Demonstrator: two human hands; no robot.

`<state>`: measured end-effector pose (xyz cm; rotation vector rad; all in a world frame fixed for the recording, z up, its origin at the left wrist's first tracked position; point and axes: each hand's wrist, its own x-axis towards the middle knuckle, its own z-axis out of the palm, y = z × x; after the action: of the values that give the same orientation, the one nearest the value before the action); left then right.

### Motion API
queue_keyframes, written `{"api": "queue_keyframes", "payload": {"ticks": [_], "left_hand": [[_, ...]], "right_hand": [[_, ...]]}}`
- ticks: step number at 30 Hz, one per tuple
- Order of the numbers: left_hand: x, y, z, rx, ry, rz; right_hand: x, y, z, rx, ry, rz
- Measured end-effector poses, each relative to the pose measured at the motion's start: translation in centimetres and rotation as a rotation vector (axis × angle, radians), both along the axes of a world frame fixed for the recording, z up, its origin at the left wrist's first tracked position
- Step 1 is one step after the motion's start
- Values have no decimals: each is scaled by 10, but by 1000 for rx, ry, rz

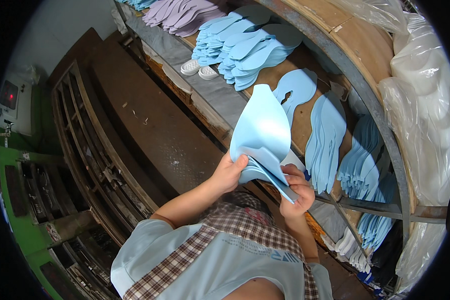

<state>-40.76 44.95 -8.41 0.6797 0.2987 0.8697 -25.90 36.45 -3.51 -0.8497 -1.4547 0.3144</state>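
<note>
A few thin, light blue insole sheets (262,122) are bent upward between my hands in front of my chest. My left hand (228,172) grips their left edge, thumb on top. On the other side, my right hand (298,191) pinches the lower right edge with curled fingers. The sheets fan apart slightly at the bottom, so their exact number is hard to tell. Just beyond them, a blue insole sheet with a cut-out slot (296,90) lies on the brown shelf.
Stacked blue insole sheets (257,50) fill the shelf's far part, beside purple ones (182,15). More blue stacks (327,142) lie to the right. White soles (207,73) sit on a lower ledge. Clear plastic bags (420,100) hang far right; a metal rack (92,145) stands left.
</note>
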Motion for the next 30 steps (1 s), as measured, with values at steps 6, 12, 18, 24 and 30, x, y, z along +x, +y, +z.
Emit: {"api": "queue_keyframes", "payload": {"ticks": [6,12,18,24,30], "left_hand": [[-1,-1,1,-50,23,-2],[-3,-3,7,-53,7,-42],[-10,5,9,-60,40,-59],[-9,11,15,410,380,-120],[-3,9,16,22,180,-290]], "right_hand": [[7,-7,8,-265,-36,-81],[13,-1,8,-559,623,48],[13,7,11,-539,928,-34],[9,7,20,-553,1041,-117],[15,7,25,-516,1524,113]]}}
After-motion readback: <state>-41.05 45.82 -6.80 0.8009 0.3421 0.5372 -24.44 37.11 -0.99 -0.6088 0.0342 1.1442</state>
